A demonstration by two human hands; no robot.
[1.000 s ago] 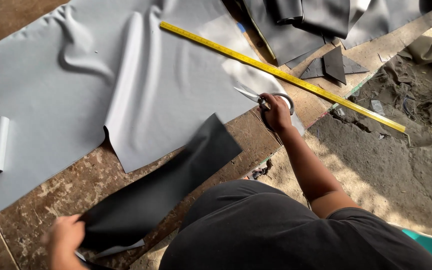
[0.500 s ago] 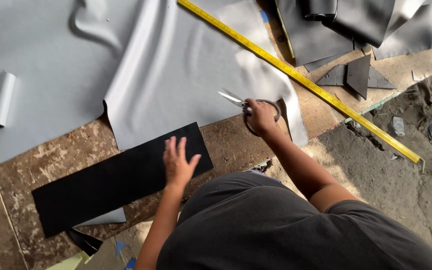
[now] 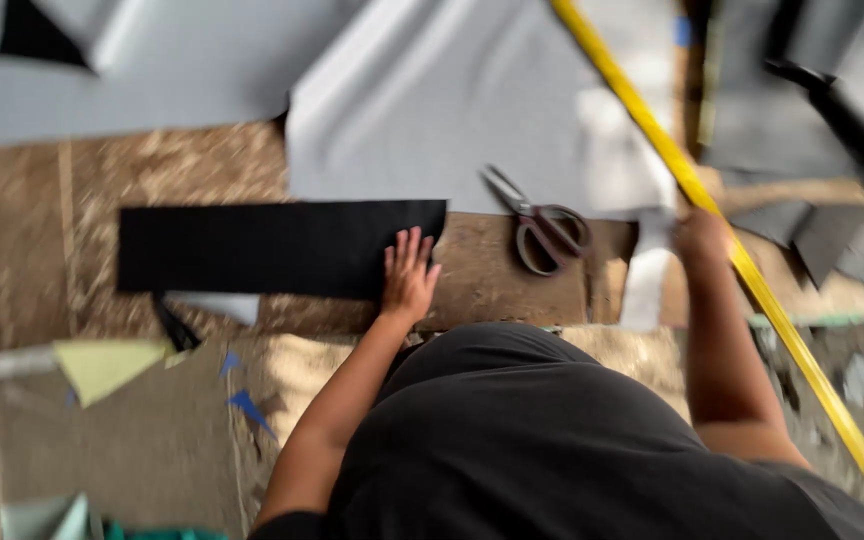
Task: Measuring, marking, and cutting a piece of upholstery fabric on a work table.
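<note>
Left hand [image 3: 409,275] laid flat with fingers spread wide on the right end of a long black strip [image 3: 272,247], strip spread on the brown table [image 3: 42,230], right hand [image 3: 702,235] closed around the yellow ruler [image 3: 752,270], scissors [image 3: 542,225] left lying between the hands, grey sheet [image 3: 432,110] spread behind.

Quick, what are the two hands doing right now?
Left hand: open, fingers spread flat on the black strip.
Right hand: at the yellow ruler; too blurred to tell if it grips.
</note>
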